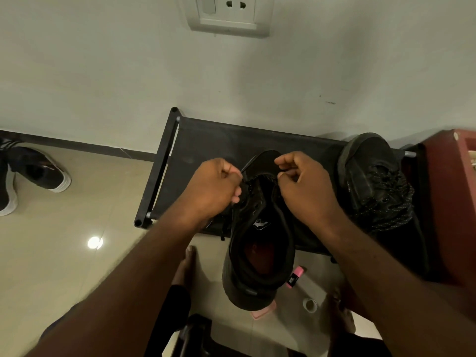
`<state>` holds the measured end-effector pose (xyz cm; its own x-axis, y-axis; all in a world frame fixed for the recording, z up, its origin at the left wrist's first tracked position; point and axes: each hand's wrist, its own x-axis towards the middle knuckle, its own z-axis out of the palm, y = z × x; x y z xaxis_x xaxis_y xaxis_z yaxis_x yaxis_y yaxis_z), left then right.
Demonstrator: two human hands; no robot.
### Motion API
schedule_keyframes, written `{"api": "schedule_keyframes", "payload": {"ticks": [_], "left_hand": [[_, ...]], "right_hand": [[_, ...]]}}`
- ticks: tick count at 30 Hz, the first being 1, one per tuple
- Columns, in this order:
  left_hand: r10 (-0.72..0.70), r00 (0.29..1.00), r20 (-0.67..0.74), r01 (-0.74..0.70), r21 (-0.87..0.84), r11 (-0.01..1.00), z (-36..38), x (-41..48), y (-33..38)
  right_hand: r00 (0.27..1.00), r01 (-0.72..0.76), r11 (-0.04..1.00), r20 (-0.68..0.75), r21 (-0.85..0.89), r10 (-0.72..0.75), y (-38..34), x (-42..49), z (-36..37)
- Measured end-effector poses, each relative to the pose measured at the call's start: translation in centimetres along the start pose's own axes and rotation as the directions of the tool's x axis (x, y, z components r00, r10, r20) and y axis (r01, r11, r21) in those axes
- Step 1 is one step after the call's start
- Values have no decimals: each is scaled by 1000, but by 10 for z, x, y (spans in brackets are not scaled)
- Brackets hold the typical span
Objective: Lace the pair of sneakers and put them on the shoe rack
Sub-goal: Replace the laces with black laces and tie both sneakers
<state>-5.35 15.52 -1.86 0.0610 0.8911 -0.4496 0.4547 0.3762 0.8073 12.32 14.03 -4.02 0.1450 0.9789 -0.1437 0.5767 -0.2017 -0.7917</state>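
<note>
Sneaker (260, 243), black, sits between both hands: its front is over the shoe rack (206, 140) top and its heel hangs past the near edge, toward the person. Left hand (213, 186) has its fingers curled tight, pinching the black lace (246, 166) at the left eyelet row. Right hand (306, 186) is curled too, thumb and forefinger pinching the lace at the right eyelet row. Both hands touch the upper. The lower eyelets look unlaced, and a loose strand hangs below the left hand.

Right of the right hand, a second sneaker (371, 181) lies on the same rack top, already laced with speckled lace. Past it stands a dark red stool (453, 202). Below the hands, on the tiled floor (64, 253), are a pink marker (295, 276) just beside the heel, a small white ring (310, 304), and bare feet (184, 266). Far left of the left hand is another dark shoe (38, 173) with a white sole. A wall socket (229, 14) is above, well apart.
</note>
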Motion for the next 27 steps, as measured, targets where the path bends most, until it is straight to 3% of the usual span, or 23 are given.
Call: {"api": "schedule_keyframes", "payload": {"ticks": [4,8,10,12,15,19,24,26,27], "left_hand": [[62,998,-32,-69,-513,855,-7,-5,17],[155,987,43,-82,-693,716,-8,-11,27],[178,981,79,-67,-721,689,-8,-12,28],[165,983,77,-51,-754,655,-9,-12,29],[117,993,22,-54,-791,609,-10,-10,29],[-12,984,-176,-128,-756,642,-11,-4,22],[-28,899,-437,-216,-498,840,-10,1,14],[35,923,-382,-139,-248,959,-7,0,9],[49,961,-274,-80,-102,992,-6,-1,7]], "right_hand": [[999,33,992,-18,126,-31,-11,-3,-3],[994,52,959,82,279,-78,-25,-6,-8],[969,102,979,204,175,-138,-26,-8,-6],[940,185,981,303,-64,-157,-21,-8,2],[949,204,948,286,-243,-131,-18,-5,5],[961,128,970,267,-204,-71,-15,-1,0],[957,191,934,267,-301,-110,-15,0,0],[969,196,953,197,-231,-152,-18,-1,0],[978,178,965,147,-192,-151,-20,-3,-1]]}}
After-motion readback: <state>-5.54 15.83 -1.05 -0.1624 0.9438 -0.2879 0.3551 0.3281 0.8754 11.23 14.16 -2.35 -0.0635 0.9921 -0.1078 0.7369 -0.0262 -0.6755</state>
